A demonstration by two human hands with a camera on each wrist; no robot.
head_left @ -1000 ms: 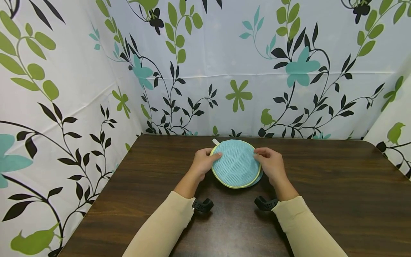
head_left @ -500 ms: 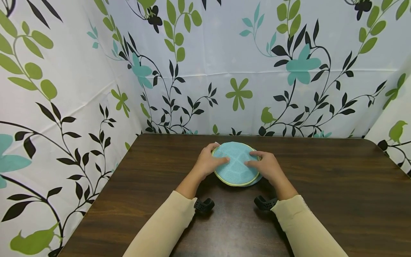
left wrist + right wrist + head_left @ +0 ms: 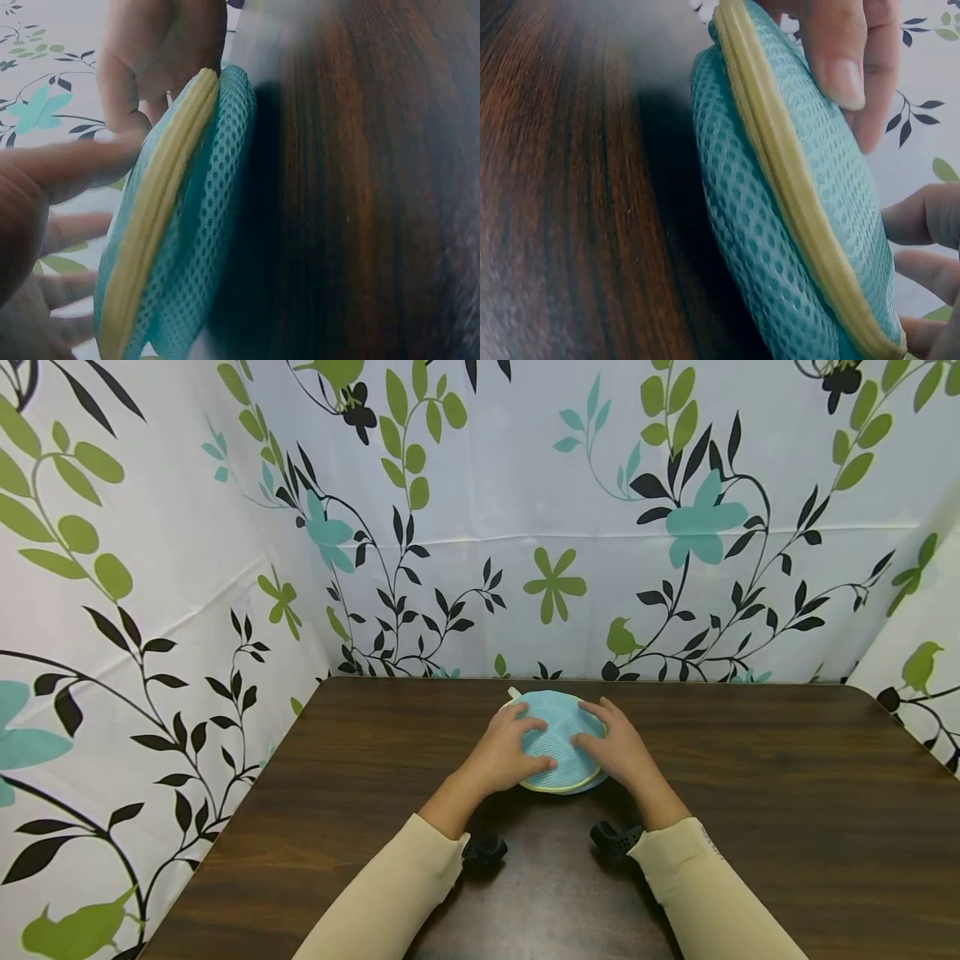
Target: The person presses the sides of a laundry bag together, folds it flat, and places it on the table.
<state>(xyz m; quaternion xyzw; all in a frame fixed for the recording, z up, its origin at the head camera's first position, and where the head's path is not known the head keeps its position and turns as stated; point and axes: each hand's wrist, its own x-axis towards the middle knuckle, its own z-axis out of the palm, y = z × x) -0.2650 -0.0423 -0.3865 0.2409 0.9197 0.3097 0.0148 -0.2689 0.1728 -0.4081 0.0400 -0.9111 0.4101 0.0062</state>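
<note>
A round turquoise mesh pouch (image 3: 561, 727) with yellow trim lies on the table between both hands. In the right wrist view, its yellow zipper band (image 3: 784, 169) runs along the side, with a puffed mesh layer (image 3: 731, 202) beneath it. My left hand (image 3: 504, 753) rests on the pouch's left part, thumb and fingers spread over the top. On the right part lies my right hand (image 3: 618, 750), its thumb and fingers apart on the upper face. Some fingers show close to the mesh in the wrist views, partly cut off by the frame.
A dark brown wooden table (image 3: 360, 760) spreads around the pouch. Behind it and to the sides hangs a white curtain (image 3: 480, 460) printed with leaves and birds. Black wrist devices (image 3: 615, 838) sit at both cuffs. A small white tag (image 3: 514, 692) sticks out behind the pouch.
From holding the pouch's edges, both hands have come inward over its top. The left hand has shifted right most, its fingers spreading on the mesh.
</note>
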